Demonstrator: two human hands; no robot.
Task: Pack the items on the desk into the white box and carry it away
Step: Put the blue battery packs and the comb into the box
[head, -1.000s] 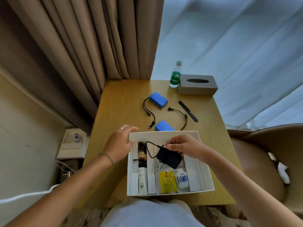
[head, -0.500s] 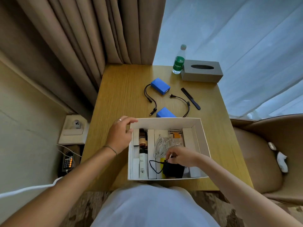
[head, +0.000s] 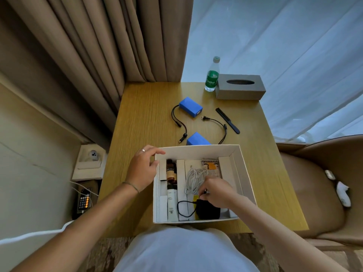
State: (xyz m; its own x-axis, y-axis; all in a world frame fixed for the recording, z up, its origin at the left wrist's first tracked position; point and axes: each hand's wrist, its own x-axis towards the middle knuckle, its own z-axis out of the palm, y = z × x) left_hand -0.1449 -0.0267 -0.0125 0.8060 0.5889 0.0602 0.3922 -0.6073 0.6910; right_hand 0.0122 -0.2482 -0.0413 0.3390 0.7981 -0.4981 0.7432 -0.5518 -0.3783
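The white box [head: 198, 149] stands open at the desk's near edge. Inside lie a brown bottle [head: 171, 171], a coiled white cable [head: 193, 179], white cartons and a black charger [head: 207, 210] with a thin black cord in the near corner. My right hand [head: 215, 190] is inside the box, fingers pinched on the charger's top. My left hand [head: 143, 166] holds the box's far left corner. Behind the box on the desk lie two blue battery packs [head: 191, 106] [head: 197, 139] with black leads, and a black comb [head: 227, 120].
A green-labelled water bottle [head: 212, 75] and a grey tissue box [head: 240, 86] stand at the desk's far right. Brown curtains hang at the back left. A tan chair [head: 318, 183] is at the right. A wall socket [head: 92, 159] and a calculator [head: 84, 201] sit to the left.
My right hand has carried the black charger down from mid-box to the near side of the box and set it there. The view has tilted so the desk sits lower.
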